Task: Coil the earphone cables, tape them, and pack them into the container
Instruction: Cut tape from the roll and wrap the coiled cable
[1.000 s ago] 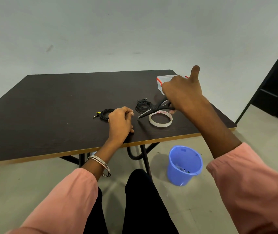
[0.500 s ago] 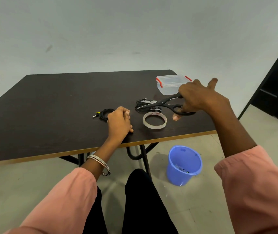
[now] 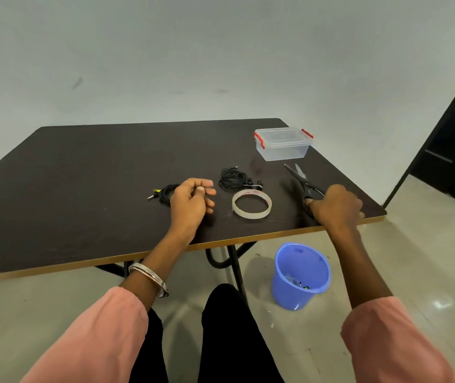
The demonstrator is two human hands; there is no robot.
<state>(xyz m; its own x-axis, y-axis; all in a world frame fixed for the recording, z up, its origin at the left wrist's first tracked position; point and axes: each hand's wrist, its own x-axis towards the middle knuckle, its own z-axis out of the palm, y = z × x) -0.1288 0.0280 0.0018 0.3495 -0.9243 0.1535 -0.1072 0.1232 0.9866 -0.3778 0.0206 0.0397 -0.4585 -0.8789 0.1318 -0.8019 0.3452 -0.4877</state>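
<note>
Two black earphone cables lie on the dark table (image 3: 82,189). One coiled cable (image 3: 165,192) with a yellow-tipped plug sits just left of my left hand (image 3: 191,203), whose fingers are curled, resting on the table with nothing visibly in them. The other cable (image 3: 233,179) lies bunched behind a clear tape roll (image 3: 251,203). My right hand (image 3: 335,207) grips the handles of black scissors (image 3: 302,181) lying near the table's right front corner, blades pointing away. A clear container (image 3: 283,145) with red clips stands lidded at the back right.
A blue bucket (image 3: 301,276) with scraps inside stands on the floor below the table's front edge. My legs in black trousers are beneath me. A dark doorway is at the far right.
My right hand carried the scissors from above the tape roll and cable to the right front corner and lowered them onto the table. The left hand stayed put.
</note>
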